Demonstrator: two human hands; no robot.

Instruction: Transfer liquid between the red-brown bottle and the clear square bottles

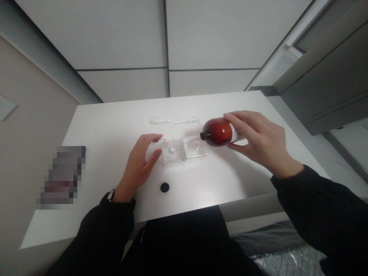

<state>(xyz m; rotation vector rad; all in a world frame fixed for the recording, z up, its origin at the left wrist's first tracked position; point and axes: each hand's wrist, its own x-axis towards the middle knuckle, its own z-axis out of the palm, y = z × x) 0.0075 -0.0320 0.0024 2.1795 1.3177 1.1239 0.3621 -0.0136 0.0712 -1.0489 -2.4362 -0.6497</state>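
My right hand (255, 138) is wrapped round a brown bottle (220, 132) with a white label, tilted so that its uncapped neck points left. Below and left of the neck lies a clear plastic box (184, 151) with two square halves, each with a round feature in its middle. At the box's left edge is my left hand (142, 161), thumb and fingers apart; whether a fingertip touches the box I cannot tell. A round black cap (165, 187) lies on the table in front of the box.
Behind the box, two clear plastic droppers (163, 120) lie end to end on the white table (115, 119). A blurred-out flat object (63, 174) lies at the table's left side. Light cabinet panels (120, 34) stand along the far edge.
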